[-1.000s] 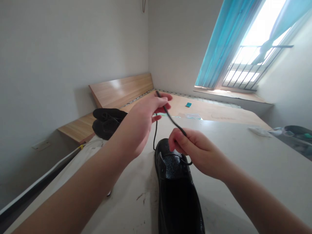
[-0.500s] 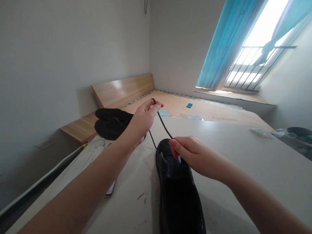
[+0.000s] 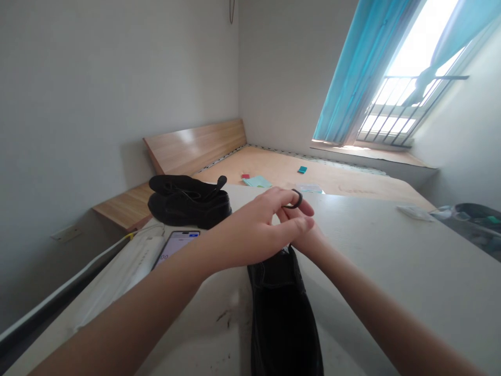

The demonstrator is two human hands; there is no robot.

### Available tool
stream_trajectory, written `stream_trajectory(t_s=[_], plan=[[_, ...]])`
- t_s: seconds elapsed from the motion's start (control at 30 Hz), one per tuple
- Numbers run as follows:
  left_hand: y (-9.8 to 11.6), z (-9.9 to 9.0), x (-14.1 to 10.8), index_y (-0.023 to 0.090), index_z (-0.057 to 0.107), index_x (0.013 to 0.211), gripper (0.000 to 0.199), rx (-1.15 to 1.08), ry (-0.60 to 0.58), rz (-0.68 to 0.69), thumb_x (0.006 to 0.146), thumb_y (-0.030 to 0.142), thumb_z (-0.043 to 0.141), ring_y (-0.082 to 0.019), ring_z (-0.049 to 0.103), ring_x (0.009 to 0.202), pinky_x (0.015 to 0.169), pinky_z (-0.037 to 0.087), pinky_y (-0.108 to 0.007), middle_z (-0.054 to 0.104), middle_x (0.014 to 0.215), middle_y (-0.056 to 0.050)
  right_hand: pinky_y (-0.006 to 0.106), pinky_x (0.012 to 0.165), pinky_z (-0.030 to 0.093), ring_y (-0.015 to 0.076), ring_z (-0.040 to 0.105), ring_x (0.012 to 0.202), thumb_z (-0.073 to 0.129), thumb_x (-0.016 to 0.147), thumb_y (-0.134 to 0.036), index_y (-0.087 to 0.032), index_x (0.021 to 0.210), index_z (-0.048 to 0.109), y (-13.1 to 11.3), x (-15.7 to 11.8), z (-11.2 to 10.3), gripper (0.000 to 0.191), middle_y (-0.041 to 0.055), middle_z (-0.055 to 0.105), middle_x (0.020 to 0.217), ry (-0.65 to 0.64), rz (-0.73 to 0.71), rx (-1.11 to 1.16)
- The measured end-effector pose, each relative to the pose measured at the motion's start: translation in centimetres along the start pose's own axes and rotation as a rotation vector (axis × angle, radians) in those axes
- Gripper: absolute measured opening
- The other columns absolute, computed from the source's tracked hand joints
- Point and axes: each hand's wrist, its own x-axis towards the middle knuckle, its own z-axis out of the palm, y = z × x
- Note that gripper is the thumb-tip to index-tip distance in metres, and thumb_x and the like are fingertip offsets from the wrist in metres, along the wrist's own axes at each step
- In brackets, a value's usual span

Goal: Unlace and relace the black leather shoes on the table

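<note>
A black leather shoe (image 3: pixel 287 313) sits on the white table, its opening toward me. Above its toe end, my left hand (image 3: pixel 270 224) is closed with a black shoelace (image 3: pixel 299 199) looped over its index finger. My right hand (image 3: pixel 307 237) is close against it, just over the shoe's tongue, and its fingers are mostly hidden behind the left hand. I cannot make out whether it grips the lace. A second black shoe (image 3: pixel 191 206), with a lace on it, stands farther back on the left.
A phone (image 3: pixel 178 246) with a lit screen lies beside a white packet (image 3: pixel 125 277) on the white table (image 3: pixel 371 250). A white cable (image 3: pixel 97 261) runs along the left edge. Behind are a wooden bed board (image 3: pixel 254 164), a teal small item (image 3: pixel 302 169) and a light green cloth (image 3: pixel 257 181).
My left hand has moved right and down with the lace, crossing in front of my right hand. The phone and the far shoe show more now.
</note>
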Motion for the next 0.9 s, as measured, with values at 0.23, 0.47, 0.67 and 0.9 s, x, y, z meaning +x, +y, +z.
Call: stream_trajectory(t_s=[0.23,0.47,0.67,0.9], plan=[[-1.5,0.1,0.9,0.015,0.059,0.089,0.028,-0.042,-0.015,-0.159,0.092,0.035,0.04,-0.019,0.058,0.087,0.082,0.046,-0.033,0.063,0.09,-0.005,0.034,0.077,0.036,0.029,0.051,0.104,0.047,0.088,-0.018,-0.018,0.082,0.062,0.7,-0.1,-1.0,0.016,0.0141,0.067,0.089,0.191,0.082,-0.371],[-2.8,0.9,0.9,0.017,0.033,0.14,0.059,0.261,0.157,-0.309,0.087,0.04,0.047,-0.025,0.055,0.113,0.094,0.046,-0.038,0.044,0.141,-0.014,0.034,0.075,0.033,0.024,0.051,0.088,0.037,0.095,-0.032,-0.019,0.072,0.058,1.3,1.2,-2.0,0.034,0.0079,0.058,0.079,0.229,0.246,-0.121],[-5.2,3.3,1.3,0.022,0.055,0.124,0.047,0.426,-0.25,-0.34,0.086,0.045,0.04,-0.027,0.053,0.12,0.104,0.04,-0.039,0.054,0.134,-0.009,0.024,0.048,0.026,0.0106,0.034,0.05,0.034,0.096,-0.038,-0.018,0.075,0.054,3.1,2.3,-2.6,0.036,-0.003,0.037,0.06,-0.009,0.469,0.499],[-3.5,3.1,0.7,0.017,0.031,0.146,0.063,0.457,-0.439,-0.393,0.084,0.032,0.036,-0.033,0.041,0.133,0.105,0.038,-0.046,0.022,0.156,-0.015,0.018,0.045,0.037,0.0055,0.044,0.051,0.049,0.096,-0.032,-0.013,0.086,0.056,5.7,2.5,-2.4,0.022,-0.0037,0.049,0.069,-0.07,0.72,0.926]])
